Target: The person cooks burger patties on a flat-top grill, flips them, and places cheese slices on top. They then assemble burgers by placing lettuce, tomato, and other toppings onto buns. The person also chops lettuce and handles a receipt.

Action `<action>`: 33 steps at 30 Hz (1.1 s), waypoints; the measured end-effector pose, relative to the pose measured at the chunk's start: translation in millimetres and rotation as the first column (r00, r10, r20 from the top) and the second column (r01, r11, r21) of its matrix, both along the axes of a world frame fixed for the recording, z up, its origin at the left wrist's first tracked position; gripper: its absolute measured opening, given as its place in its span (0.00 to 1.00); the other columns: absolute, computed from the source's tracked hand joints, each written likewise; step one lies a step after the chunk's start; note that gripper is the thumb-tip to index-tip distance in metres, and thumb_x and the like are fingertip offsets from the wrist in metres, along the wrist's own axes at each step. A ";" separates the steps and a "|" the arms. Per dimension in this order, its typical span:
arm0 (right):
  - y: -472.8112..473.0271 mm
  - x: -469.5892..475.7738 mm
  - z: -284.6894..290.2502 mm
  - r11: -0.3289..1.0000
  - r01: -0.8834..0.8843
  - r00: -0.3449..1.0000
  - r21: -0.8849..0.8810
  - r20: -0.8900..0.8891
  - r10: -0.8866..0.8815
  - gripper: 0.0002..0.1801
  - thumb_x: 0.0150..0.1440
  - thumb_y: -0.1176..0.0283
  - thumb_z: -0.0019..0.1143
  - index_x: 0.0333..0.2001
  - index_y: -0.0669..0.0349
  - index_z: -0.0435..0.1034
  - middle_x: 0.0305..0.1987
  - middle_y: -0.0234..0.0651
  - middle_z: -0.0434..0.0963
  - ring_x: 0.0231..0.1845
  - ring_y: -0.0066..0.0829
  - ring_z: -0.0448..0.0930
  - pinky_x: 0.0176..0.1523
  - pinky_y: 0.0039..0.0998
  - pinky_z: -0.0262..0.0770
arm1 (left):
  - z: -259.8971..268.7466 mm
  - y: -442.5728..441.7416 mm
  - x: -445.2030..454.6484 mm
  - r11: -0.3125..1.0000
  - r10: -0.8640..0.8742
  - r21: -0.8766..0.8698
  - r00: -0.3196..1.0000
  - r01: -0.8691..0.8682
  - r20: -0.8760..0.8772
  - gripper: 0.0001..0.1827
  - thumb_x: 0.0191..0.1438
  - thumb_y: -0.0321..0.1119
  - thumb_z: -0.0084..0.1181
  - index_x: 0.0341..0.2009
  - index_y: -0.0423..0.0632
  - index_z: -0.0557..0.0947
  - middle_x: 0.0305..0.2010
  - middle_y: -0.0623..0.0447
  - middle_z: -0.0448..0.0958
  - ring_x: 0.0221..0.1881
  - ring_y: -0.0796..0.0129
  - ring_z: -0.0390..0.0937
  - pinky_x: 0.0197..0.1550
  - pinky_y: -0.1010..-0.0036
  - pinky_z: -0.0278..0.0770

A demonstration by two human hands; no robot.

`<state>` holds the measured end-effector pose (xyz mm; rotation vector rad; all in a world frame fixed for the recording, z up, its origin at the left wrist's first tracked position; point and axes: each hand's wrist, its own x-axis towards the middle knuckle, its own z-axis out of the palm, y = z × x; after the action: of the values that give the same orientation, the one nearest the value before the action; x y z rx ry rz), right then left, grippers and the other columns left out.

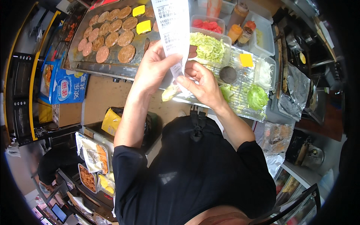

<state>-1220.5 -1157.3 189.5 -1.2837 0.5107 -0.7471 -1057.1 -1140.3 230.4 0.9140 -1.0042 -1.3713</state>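
A long white paper receipt (175, 31) bearing print hangs between both hands. My left hand (156, 66) pinches it with the thumb across its front. Lower down, my right hand (201, 84) holds the curled end of the paper between thumb and fingers. Behind the hands lies a wire rack (239, 95) on a foil-lined tray, bearing a dark round patty (228, 74), a cheese slice (246, 60) and a lettuce leaf (257, 97). Many patties (112, 39) lie on the flat griddle (84, 63) at upper left, two topped with yellow cheese slices (143, 27).
Containers of shredded lettuce (209, 47), sliced tomato (207, 26) and white onion strips (265, 71) stand by sauce bottles (234, 33). A blue box (69, 87) is at left. At lower left, trays of food (88, 178) stand near a person in dark clothing (54, 163).
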 end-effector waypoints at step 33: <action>-212.6 -107.0 88.3 0.490 0.808 0.553 -0.326 0.134 -0.822 0.20 0.61 0.54 0.46 0.28 0.58 0.70 0.16 0.19 0.63 0.16 0.10 0.59 0.19 0.16 0.50 | -356.0 289.1 40.5 0.464 0.705 0.445 0.623 -0.766 0.339 0.20 0.36 0.10 0.51 0.33 0.48 0.70 0.24 0.59 0.64 0.27 0.73 0.65 0.29 0.76 0.71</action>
<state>-1327.5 -1369.9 277.8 -1.3573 1.1053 -1.6984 -1016.6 -851.2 -125.5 1.6472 -0.1394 -0.8234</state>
